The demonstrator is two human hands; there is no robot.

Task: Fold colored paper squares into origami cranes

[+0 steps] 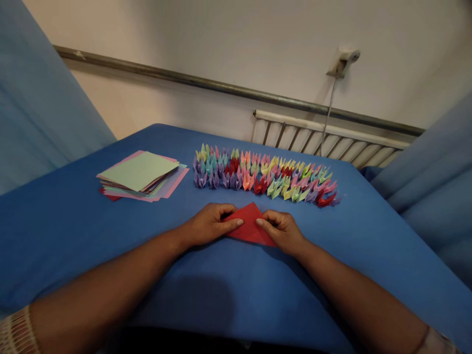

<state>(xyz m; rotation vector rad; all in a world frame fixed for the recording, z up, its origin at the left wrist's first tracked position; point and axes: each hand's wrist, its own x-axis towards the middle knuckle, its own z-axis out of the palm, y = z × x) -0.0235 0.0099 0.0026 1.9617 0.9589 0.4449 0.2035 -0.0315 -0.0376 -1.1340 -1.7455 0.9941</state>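
Note:
A red sheet of paper [250,223], folded into a triangle, lies on the blue tabletop [236,295] in front of me. My left hand [208,225] presses its left edge with the forefinger laid along the fold and the thumb tucked behind. My right hand [282,230] pinches the paper's right side with bent fingers. Just beyond the hands stands a long row of several small folded paper cranes [263,177] in many colours.
A stack of square coloured paper sheets [142,174] lies at the back left, pale green on top. Blue curtains [40,108] hang on both sides. A wall rail and a radiator [324,137] run behind the table.

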